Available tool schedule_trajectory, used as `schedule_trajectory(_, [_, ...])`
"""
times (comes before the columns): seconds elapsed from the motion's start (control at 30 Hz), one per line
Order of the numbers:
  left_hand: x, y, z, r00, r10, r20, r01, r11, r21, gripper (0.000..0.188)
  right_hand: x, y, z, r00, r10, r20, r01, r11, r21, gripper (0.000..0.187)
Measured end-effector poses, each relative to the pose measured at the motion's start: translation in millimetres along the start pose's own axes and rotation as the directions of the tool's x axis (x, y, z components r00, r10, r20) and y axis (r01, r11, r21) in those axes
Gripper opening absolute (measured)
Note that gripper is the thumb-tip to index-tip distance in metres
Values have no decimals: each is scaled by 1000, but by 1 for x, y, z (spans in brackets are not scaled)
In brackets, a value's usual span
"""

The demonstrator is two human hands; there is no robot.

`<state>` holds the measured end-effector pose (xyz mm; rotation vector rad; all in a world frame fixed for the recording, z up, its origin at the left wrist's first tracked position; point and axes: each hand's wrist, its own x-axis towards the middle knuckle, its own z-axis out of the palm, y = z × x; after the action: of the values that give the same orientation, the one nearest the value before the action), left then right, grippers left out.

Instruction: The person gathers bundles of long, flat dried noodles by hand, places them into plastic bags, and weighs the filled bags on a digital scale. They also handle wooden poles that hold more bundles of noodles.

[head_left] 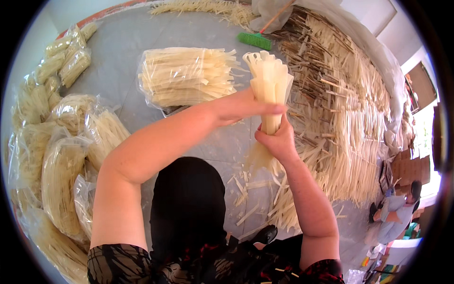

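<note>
A bundle of wide, flat, pale-yellow dried noodles (270, 78) stands upright between my hands, its looped ends at the top. My left hand (253, 105) reaches across from the left and closes around the bundle's middle. Lower down, my right hand (279, 138) grips the same bundle near its narrower end, thumb across the front. Left of it, a clear plastic bag of noodles (182, 75) lies on the grey floor, with strip ends sticking out on its right.
Several filled plastic bags (64, 184) crowd the left side. On the right spreads a large heap of noodles (347, 118) with thin sticks among them. A green broom (254, 40) lies beyond. Loose strips (243, 189) litter the floor. Another person (399, 213) sits far right.
</note>
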<state>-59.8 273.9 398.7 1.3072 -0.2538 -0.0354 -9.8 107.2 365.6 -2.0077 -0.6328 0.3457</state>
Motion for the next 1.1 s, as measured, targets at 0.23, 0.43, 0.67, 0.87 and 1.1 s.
schedule_trajectory(0.23, [-22, -87, -176, 634, -94, -767, 469, 835, 286, 39, 70, 34, 23, 998, 56, 38, -47, 977, -206, 72])
schedule_trajectory(0.43, [9, -158, -238, 619, 558, -553, 679, -25, 734, 30, 125, 7, 72, 989, -122, 87, 145, 925, -351, 70])
schedule_trajectory(0.67, [-11, -151, -280, 677, -107, -728, 70, 994, -81, 18, 166, 0, 116, 966, -18, 258, 173, 785, -594, 68])
schedule_trajectory(0.87, [-30, -152, -270, 605, -36, -796, -507, 753, -419, 22, 207, 61, 141, 944, -95, 315, 323, 447, -834, 63])
schedule_trajectory(1.1, [-29, -145, -259, 395, 20, -918, -496, 846, -195, 25, 213, 76, 144, 898, -238, 370, 438, 426, -792, 63])
